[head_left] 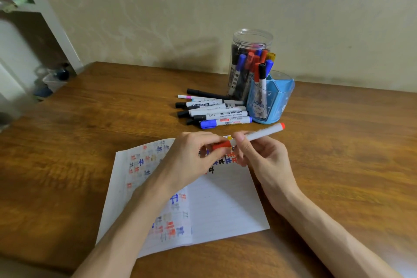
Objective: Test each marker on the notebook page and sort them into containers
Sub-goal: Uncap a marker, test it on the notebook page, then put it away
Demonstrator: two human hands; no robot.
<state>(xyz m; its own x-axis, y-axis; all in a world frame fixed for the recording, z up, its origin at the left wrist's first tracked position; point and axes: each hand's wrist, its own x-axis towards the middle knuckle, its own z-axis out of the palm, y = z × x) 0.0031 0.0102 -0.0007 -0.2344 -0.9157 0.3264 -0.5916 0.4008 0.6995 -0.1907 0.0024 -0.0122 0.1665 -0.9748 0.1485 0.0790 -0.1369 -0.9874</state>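
From the head camera, the left hand (194, 156) pinches the red cap (221, 145) of a red marker (264, 133) while the right hand (261, 158) grips its white barrel, above the open notebook (225, 205). Loose markers (214, 110) lie beside a clear jar (252, 38) and a blue pen holder (279, 97), both of which hold markers.

Warm, rather dim indoor light comes from the right, and the clear jar (251, 63) throws a soft shadow leftward on the wall (158, 18). The shelf (33, 29) beyond the far-left corner of the table (67, 142) is blurred. Wide-angle distortion bends the picture's edges.
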